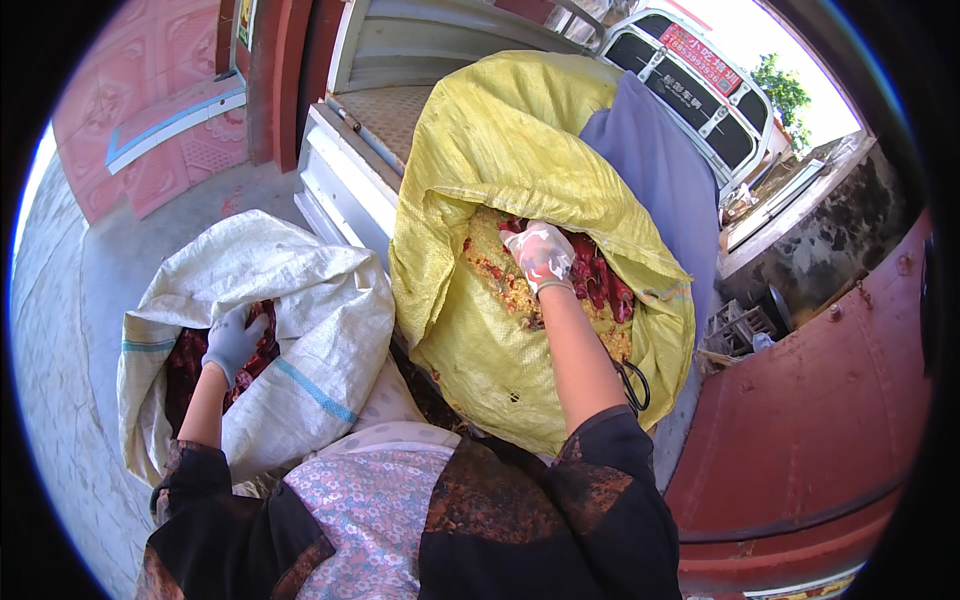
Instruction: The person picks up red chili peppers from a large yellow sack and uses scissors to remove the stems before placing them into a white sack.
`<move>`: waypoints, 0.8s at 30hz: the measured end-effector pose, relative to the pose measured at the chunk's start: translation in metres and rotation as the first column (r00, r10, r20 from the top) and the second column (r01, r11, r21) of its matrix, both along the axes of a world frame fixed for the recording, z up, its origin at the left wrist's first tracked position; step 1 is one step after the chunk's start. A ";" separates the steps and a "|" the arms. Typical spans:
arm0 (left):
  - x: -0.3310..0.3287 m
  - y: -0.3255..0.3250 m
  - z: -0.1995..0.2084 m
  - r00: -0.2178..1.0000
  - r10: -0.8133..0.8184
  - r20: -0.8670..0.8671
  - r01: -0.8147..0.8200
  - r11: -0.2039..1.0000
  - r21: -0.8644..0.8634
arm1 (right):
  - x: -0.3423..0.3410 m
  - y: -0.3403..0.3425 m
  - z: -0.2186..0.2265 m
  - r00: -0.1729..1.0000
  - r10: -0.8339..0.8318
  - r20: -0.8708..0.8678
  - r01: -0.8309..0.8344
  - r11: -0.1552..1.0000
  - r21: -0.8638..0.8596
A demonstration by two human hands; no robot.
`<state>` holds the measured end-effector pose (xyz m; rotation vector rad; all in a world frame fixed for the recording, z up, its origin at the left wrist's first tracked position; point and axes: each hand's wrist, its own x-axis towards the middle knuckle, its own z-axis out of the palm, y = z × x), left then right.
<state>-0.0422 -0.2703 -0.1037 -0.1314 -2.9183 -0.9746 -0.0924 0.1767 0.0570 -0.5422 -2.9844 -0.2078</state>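
The left hand [232,345], in a grey glove, is down in the mouth of a white sack [310,300] with blue stripes. Its fingers are bent a little over the dark red pods [186,362] in there, and I cannot tell if it has hold of any. The right hand [543,253], in a white and pink glove, is in the mouth of a big yellow sack [500,120]. Its fingers are partly bent and point away and to the left, but I cannot tell if they pinch something. More dark red pods lie just right of this hand, and lots of little yellow seeds [488,240] lie to its left.

The yellow sack is at the near edge of the truck bed [385,112], to the right of its left corner. A grey-purple cloth [655,150] lies along the sack's right side. The white sack is lower down, to the left of the yellow one, with its mouth open. A black loop [640,388] sticks out by the yellow sack's lower right edge. The person wears a flowery apron [375,510] and black sleeves [620,480]. A red metal gate [800,410] is on the right
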 end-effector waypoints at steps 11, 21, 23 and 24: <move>0.020 0.027 0.039 0.992 -0.119 -0.031 0.123 0.978 0.166 | 0.014 0.059 -0.010 0.805 0.594 0.008 -0.580 0.784 0.223; 0.053 0.224 0.110 0.603 -0.773 0.196 0.122 0.332 0.935 | 0.130 0.042 0.005 0.967 -0.163 -0.196 -0.155 0.232 -0.960; 0.048 0.250 0.114 0.520 -0.819 0.244 -0.030 0.268 0.963 | 0.137 0.048 0.001 0.961 -0.189 -0.199 -0.169 0.163 -0.972; 0.047 0.258 0.115 0.518 -0.822 0.237 -0.072 0.234 0.970 | 0.140 0.049 0.000 0.959 -0.195 -0.203 -0.179 0.135 -0.975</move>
